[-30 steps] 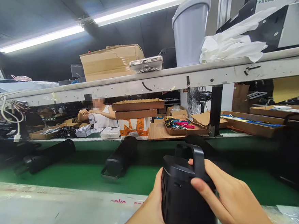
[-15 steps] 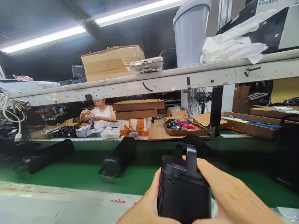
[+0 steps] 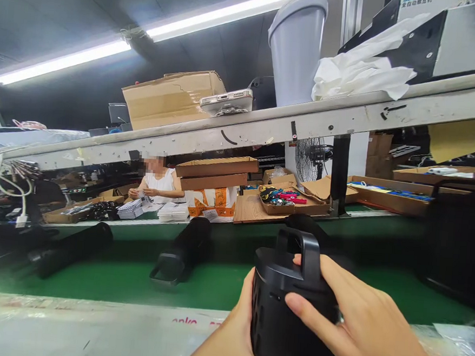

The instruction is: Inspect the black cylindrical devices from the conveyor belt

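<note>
Since half a second ago your right hand has slid its fingers back across the front of the black speaker, so the forefinger now lies stretched over its dark body instead of curling beneath it, and the view has drifted slightly to the right; your left hand cups the speaker from the left and below, thumb up along its side, so both hands are closed around it — the speaker stands upright between them, its carry handle on top, held just above the pale near edge of the tabletop; beyond it runs the green conveyor belt, where a second black speaker lies on its side with its handle toward you, and a third black speaker lies farther left, well apart from your hands; across the belt a person in a white top works beside stacks of white leaflets and cardboard boxes; overhead, the shelf carries a brown carton, a phone, a grey bin and crumpled white plastic.
</note>
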A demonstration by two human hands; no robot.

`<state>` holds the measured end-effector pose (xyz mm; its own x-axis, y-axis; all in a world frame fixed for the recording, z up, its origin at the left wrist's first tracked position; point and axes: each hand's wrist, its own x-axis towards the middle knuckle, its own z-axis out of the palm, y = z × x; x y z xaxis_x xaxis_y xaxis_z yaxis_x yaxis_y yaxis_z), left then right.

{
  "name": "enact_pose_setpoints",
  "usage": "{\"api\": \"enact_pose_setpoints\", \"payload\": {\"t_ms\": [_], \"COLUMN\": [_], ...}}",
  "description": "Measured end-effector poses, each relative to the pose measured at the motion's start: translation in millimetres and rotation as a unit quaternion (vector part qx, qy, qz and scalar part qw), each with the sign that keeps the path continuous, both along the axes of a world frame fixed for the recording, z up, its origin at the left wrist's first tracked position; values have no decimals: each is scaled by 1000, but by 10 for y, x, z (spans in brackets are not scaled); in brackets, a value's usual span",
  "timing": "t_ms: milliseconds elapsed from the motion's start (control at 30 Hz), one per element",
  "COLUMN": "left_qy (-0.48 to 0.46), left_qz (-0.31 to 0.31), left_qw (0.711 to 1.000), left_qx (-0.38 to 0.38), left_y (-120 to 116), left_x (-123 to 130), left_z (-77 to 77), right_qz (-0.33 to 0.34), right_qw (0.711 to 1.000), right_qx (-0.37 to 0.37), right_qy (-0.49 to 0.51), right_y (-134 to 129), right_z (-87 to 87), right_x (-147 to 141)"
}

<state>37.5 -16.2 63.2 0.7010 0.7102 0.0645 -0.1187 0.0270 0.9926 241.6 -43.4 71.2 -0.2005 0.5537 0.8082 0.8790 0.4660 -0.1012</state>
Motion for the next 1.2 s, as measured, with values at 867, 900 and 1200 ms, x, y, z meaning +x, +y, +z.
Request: {"api": "enact_pose_setpoints", "payload": {"t_ms": [867,900,1200], "left_qy": [1,15,149], "left_qz": [33,54,98], "left_qw": [991,990,965], "left_qx": [127,129,195], "left_y": [8,-13,-264], "left_x": [106,114,37], "left_z": [-90,-129,28], "right_qz": [6,6,193], "right_qw": [980,976,846], "right_qx": [-112,-126,-225], "right_qy": [162,179,443], "right_y": [-79,-65,255], "right_z": [39,21,-37], "right_x": [69,80,238]}}
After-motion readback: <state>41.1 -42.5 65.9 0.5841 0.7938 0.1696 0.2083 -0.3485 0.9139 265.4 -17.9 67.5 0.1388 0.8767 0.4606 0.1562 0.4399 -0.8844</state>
